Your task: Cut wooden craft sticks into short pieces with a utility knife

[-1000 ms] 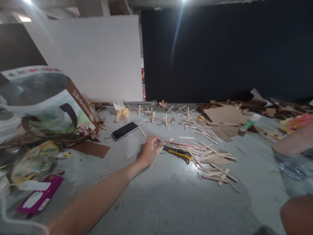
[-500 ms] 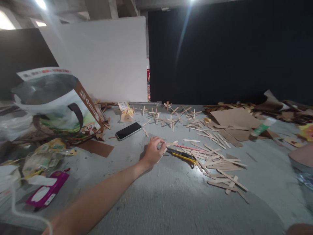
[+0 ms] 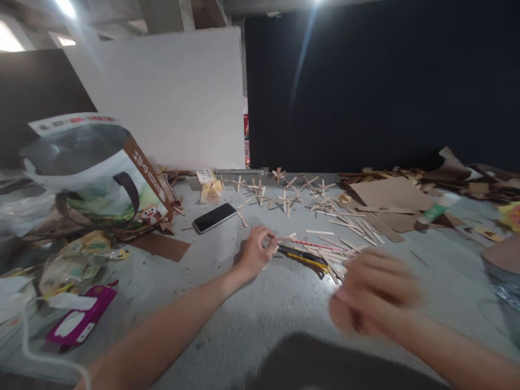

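My left hand [image 3: 257,252] rests on the grey table [image 3: 260,319], its fingers pinched on a wooden stick [image 3: 286,238] at the near edge of a scattered pile of wooden sticks [image 3: 345,246]. A yellow and black utility knife [image 3: 303,254] and a red pencil [image 3: 314,245] lie just right of that hand. My right hand [image 3: 374,295] hovers over the pile, smeared by motion, so its fingers cannot be read. Sticks glued into crosses [image 3: 284,192] lie farther back.
A black phone [image 3: 214,217] lies left of the sticks. A large printed bag [image 3: 93,173] and wrappers crowd the left side, with a magenta packet [image 3: 79,322] near the front. Cardboard sheets [image 3: 390,195] and a green-capped glue tube [image 3: 436,210] sit at right. White and black boards stand behind.
My right hand has swept in from the lower right over the stick pile. My left hand has stayed pinched on the stick.
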{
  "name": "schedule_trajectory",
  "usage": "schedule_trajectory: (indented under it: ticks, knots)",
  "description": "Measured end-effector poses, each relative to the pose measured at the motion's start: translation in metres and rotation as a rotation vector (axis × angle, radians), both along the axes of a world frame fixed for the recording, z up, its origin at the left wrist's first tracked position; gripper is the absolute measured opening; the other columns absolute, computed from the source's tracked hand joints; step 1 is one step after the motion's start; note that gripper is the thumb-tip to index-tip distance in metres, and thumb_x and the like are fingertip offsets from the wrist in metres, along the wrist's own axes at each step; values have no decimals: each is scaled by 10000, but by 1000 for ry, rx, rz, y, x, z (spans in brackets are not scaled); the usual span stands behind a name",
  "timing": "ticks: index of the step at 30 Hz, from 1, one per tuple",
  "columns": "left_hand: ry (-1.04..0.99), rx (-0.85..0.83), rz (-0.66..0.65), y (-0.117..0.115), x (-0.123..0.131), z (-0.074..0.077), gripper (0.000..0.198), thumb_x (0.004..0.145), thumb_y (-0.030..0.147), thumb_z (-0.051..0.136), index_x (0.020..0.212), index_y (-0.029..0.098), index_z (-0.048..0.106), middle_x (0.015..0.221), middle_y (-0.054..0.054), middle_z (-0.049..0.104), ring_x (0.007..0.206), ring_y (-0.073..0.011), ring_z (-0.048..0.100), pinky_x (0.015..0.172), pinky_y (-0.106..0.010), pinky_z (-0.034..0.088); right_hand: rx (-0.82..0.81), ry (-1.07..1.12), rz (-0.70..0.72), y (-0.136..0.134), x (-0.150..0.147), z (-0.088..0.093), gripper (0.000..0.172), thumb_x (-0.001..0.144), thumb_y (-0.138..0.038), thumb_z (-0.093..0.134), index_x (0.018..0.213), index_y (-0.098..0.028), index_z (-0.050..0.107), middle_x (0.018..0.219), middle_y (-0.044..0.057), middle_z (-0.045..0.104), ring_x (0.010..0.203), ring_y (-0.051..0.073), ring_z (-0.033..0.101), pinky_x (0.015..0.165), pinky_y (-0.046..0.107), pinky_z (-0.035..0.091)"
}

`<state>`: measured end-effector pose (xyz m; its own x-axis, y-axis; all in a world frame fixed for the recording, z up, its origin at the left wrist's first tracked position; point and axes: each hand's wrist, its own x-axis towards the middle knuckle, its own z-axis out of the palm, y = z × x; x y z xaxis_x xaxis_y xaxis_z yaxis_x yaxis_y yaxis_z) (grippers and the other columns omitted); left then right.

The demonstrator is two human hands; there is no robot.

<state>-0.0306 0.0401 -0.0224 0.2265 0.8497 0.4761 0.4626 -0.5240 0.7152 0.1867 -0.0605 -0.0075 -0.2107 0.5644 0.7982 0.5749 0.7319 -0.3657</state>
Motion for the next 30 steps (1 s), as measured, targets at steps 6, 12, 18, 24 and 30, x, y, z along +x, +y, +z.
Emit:
schedule_trajectory:
  ticks: [6,12,18,24,30]
  knots:
    - [23,9,-53,-2,-2,4,160,929,268,638,787,204,670,904,-65,690,1007,-247,608,946,-375,475,18,-314,-158,56,-20,-11,351,1077,-338,460,1382,-205,571,1226,169,659,1106,315,595,915,478,473]
    - [13,3,-108,-5,1,9,190,960,330,624,844,209,713,968,-79,707,1053,-243,622,979,-370,470,-122,-273,-87,70,-18,-29,267,1108,-304,427,1023,-222,667,967,74,727,937,247,610,863,394,410]
    - [276,-212,72,-9,-8,29,287,995,352,511,757,230,617,660,-29,620,661,-220,612,709,-328,455,-151,-211,-148,74,-9,-29,286,1094,-280,453,934,-229,685,846,55,735,826,239,618,792,374,404]
    - [529,-252,-96,-27,-25,20,302,677,300,839,603,242,552,585,18,524,488,-179,518,543,-288,354,-136,-171,-145,77,-10,-30,245,1073,-254,467,1072,-233,711,959,80,788,836,263,650,781,391,455]
    - [259,-233,-69,-17,-17,18,270,789,275,751,625,240,539,555,20,545,502,-178,569,528,-276,401,-107,9,-79,60,-15,-23,215,1043,-287,525,1066,-231,732,873,78,778,717,223,677,688,350,530]
